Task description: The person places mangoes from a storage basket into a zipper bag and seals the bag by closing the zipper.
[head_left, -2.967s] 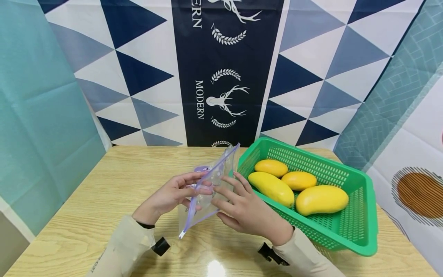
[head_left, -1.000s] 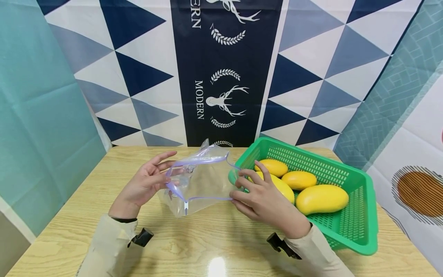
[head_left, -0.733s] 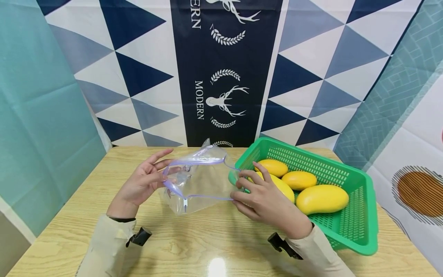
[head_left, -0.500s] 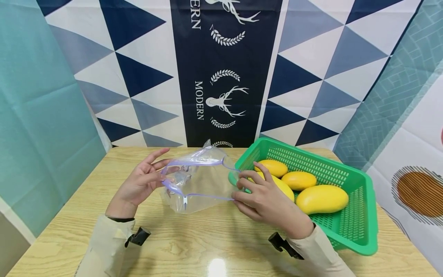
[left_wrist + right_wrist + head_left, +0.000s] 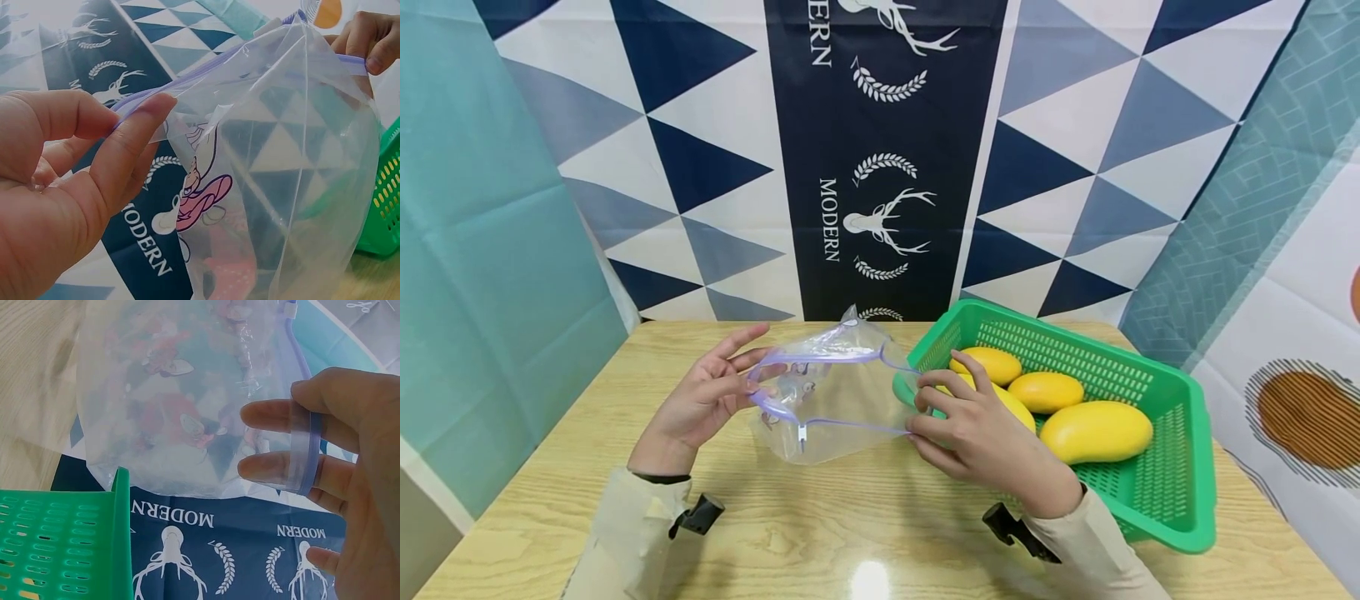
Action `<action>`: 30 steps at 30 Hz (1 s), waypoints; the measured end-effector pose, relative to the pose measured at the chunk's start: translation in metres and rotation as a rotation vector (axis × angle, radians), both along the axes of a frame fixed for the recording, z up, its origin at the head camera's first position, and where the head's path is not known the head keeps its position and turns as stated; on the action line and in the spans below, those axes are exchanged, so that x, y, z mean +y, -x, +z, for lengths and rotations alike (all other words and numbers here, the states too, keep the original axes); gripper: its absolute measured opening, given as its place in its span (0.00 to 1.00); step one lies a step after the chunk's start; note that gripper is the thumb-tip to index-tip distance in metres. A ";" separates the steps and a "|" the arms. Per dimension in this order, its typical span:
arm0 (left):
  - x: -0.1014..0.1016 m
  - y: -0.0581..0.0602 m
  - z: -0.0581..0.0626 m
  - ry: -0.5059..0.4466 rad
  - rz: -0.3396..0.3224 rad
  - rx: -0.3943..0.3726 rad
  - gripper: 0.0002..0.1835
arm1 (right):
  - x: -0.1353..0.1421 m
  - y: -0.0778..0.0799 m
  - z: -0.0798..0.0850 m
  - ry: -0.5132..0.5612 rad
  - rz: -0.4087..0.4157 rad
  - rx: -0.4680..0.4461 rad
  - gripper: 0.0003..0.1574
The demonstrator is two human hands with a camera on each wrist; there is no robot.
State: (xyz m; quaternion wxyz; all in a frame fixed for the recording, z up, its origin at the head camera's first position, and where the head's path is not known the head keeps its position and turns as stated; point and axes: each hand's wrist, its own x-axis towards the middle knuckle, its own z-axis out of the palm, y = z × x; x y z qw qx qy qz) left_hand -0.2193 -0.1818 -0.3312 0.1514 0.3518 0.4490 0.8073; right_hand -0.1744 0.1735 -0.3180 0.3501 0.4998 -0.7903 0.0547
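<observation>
A clear plastic zip bag (image 5: 850, 396) with a purple zip edge and a white slider (image 5: 802, 433) is stretched between the hands, its mouth wide and facing the head camera. My left hand (image 5: 696, 400) pinches the left end of the mouth; in the left wrist view its thumb and a finger (image 5: 134, 134) grip the purple strip. At the opposite end, my right hand (image 5: 973, 433) pinches the rim. Two of its fingers (image 5: 265, 415) show through the plastic in the right wrist view, thumb against the strip. Pink cartoon prints (image 5: 206, 203) mark the bag, which holds nothing visible.
A green perforated basket (image 5: 1201, 467) stands on the right of the wooden table (image 5: 820, 533), with several yellow mangoes (image 5: 1096, 432) inside. The right hand overlaps its near left side in the head view. Patterned cloth (image 5: 880, 125) hangs behind the table.
From 3 seconds ago, the hands have moved apart, left hand leftward and right hand rightward, and the bag's narrow mouth has spread wide. In the last half second almost nothing has moved.
</observation>
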 end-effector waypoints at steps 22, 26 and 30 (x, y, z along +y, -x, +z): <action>0.028 -0.013 0.000 -0.065 0.014 -0.090 0.29 | 0.000 0.002 -0.003 0.012 -0.003 -0.045 0.29; 0.034 -0.016 -0.001 -0.102 0.013 -0.136 0.27 | 0.000 0.005 -0.005 0.010 -0.020 -0.065 0.30; 0.039 -0.016 -0.002 -0.101 0.030 -0.184 0.26 | 0.000 0.007 -0.006 0.002 -0.034 -0.089 0.32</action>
